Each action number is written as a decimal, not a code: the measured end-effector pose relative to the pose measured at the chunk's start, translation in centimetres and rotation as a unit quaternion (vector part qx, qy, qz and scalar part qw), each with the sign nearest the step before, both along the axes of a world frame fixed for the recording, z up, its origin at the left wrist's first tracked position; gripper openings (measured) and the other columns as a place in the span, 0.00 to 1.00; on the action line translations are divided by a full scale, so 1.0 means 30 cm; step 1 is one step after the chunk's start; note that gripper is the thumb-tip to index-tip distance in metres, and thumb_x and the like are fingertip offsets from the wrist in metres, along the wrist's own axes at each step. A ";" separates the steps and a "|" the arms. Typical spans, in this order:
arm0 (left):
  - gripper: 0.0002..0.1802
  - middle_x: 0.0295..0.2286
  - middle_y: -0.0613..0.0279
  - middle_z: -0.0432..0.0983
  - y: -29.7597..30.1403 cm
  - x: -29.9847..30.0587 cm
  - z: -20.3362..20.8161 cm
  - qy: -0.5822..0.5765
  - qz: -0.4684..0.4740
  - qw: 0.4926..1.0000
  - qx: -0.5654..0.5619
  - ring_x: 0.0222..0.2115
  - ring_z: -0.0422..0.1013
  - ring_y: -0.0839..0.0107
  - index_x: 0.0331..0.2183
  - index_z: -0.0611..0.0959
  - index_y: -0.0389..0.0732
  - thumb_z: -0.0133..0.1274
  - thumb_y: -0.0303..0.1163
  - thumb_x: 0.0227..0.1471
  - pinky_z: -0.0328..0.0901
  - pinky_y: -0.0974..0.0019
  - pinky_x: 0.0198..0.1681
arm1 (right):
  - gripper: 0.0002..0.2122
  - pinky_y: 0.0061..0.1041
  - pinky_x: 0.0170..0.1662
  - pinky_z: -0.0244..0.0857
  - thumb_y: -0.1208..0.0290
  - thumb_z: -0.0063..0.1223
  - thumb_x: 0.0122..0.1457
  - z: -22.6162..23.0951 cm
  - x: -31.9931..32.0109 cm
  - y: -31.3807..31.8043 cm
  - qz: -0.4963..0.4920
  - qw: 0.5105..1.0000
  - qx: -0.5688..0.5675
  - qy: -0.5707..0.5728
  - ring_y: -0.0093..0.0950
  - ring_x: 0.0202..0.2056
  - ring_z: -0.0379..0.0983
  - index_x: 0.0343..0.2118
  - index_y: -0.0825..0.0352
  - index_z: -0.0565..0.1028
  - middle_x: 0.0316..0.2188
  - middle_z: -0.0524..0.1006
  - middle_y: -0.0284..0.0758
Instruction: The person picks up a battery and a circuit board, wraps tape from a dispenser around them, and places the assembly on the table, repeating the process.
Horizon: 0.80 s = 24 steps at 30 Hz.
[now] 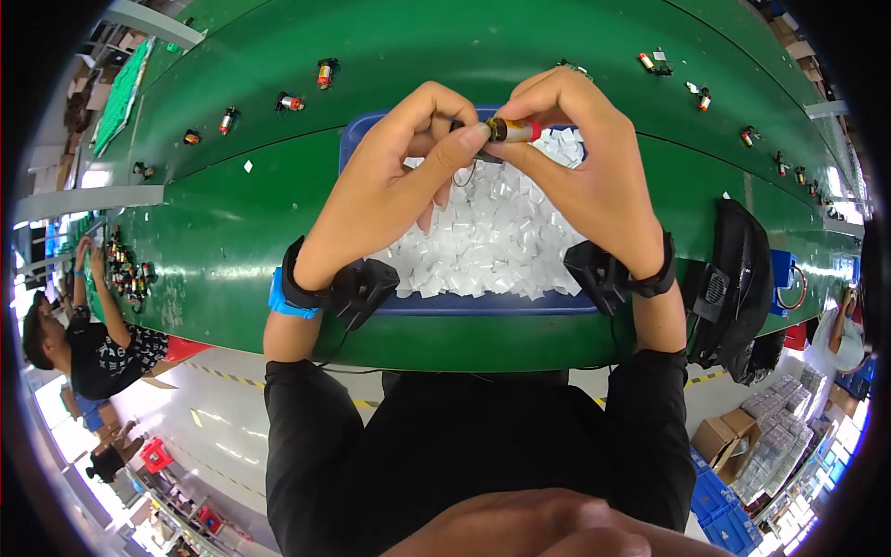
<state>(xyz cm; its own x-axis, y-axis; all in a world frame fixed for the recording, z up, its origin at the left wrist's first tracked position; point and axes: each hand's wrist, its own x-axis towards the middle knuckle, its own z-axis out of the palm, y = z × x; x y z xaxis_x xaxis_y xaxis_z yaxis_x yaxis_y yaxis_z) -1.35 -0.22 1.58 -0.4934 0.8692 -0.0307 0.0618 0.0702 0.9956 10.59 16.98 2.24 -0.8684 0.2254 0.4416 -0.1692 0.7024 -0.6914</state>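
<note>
Head view: both hands meet above the far end of a blue rectangular plastic tray point(371, 125) heaped with small white square paper slips point(492, 232), too many to count; the tray sits on a green conveyor belt point(232, 213) that runs left to right; the hands cover the tray's far rim and part of the heap. Along the belt beyond the tray lie small cylindrical motor parts with red and metal bands; about six are visible on the left stretch, e.g. point(325, 71), and about six more on the right, e.g. point(647, 62); those near the rim are too small to count with certainty. A black fan-like device point(738, 278) stands at the belt's right edge; one person in a black patterned shirt point(102, 357) works at the left, beside a cluster of similar parts.

One item is held: a small cylindrical motor with a brass-coloured end and a red-orange body point(512, 130); it lies roughly horizontal, raised above the slips, between the two hands. The right hand point(594, 167) pinches its body between thumb and forefinger; the left hand point(390, 186) presses thumb and forefinger tips against its brass end; remaining fingers curl loosely. Each wrist carries one black strapped unit; the left also bears one blue band point(278, 302).
</note>
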 end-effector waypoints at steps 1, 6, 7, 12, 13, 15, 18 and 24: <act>0.10 0.22 0.67 0.71 -0.002 -0.001 -0.001 -0.025 -0.009 1.000 0.011 0.20 0.68 0.82 0.40 0.75 0.38 0.54 0.35 0.63 0.60 0.76 0.18 | 0.11 0.23 0.43 0.70 0.80 0.68 0.49 0.000 0.000 -0.001 0.017 0.998 -0.059 -0.012 0.25 0.37 0.76 0.35 0.67 0.76 0.36 0.77 0.33; 0.06 0.26 0.66 0.71 0.000 0.012 -0.015 0.102 -0.018 0.994 0.013 0.21 0.69 0.82 0.41 0.74 0.38 0.49 0.30 0.65 0.63 0.77 0.18 | 0.12 0.24 0.41 0.69 0.80 0.68 0.50 -0.013 0.003 0.011 0.028 0.994 -0.101 -0.032 0.26 0.36 0.73 0.35 0.67 0.76 0.35 0.77 0.32; 0.07 0.25 0.65 0.72 0.003 0.017 -0.023 0.157 0.019 0.987 0.017 0.21 0.70 0.80 0.40 0.74 0.39 0.52 0.29 0.62 0.63 0.75 0.19 | 0.12 0.24 0.41 0.68 0.80 0.68 0.49 -0.011 0.004 0.004 0.018 0.998 -0.063 -0.019 0.26 0.36 0.72 0.36 0.67 0.76 0.35 0.77 0.32; 0.11 0.22 0.62 0.74 0.024 0.035 -0.064 0.406 0.144 0.902 0.020 0.22 0.73 0.69 0.36 0.74 0.41 0.60 0.28 0.52 0.65 0.68 0.21 | 0.12 0.24 0.40 0.67 0.80 0.68 0.49 -0.001 0.001 -0.025 -0.016 0.997 0.070 0.025 0.26 0.35 0.71 0.36 0.67 0.77 0.35 0.78 0.32; 0.12 0.22 0.61 0.75 0.027 0.036 -0.069 0.474 0.167 0.865 0.017 0.22 0.74 0.67 0.36 0.74 0.41 0.60 0.27 0.51 0.66 0.66 0.22 | 0.13 0.24 0.41 0.67 0.79 0.68 0.49 -0.001 0.000 -0.026 -0.025 0.994 0.097 0.034 0.27 0.35 0.71 0.37 0.68 0.77 0.35 0.78 0.32; 0.11 0.22 0.61 0.75 0.029 0.037 -0.070 0.491 0.174 0.853 0.013 0.22 0.74 0.66 0.36 0.74 0.41 0.60 0.27 0.51 0.66 0.66 0.22 | 0.13 0.24 0.42 0.67 0.80 0.68 0.49 -0.006 -0.001 -0.025 -0.008 0.997 0.075 0.028 0.27 0.35 0.72 0.37 0.68 0.77 0.35 0.78 0.33; 0.11 0.22 0.61 0.76 0.028 0.033 -0.063 0.527 0.186 0.829 0.007 0.22 0.74 0.63 0.36 0.74 0.42 0.60 0.26 0.50 0.66 0.65 0.23 | 0.13 0.25 0.43 0.66 0.80 0.68 0.48 -0.008 -0.001 -0.017 0.026 0.999 0.032 0.018 0.28 0.36 0.72 0.37 0.68 0.77 0.35 0.79 0.33; 0.11 0.23 0.62 0.76 0.014 0.022 -0.057 0.485 0.158 0.859 0.028 0.23 0.75 0.64 0.36 0.74 0.41 0.60 0.26 0.50 0.67 0.65 0.23 | 0.11 0.26 0.46 0.66 0.81 0.68 0.48 0.009 0.003 -0.011 0.099 0.994 -0.034 -0.003 0.30 0.39 0.74 0.35 0.68 0.78 0.36 0.80 0.34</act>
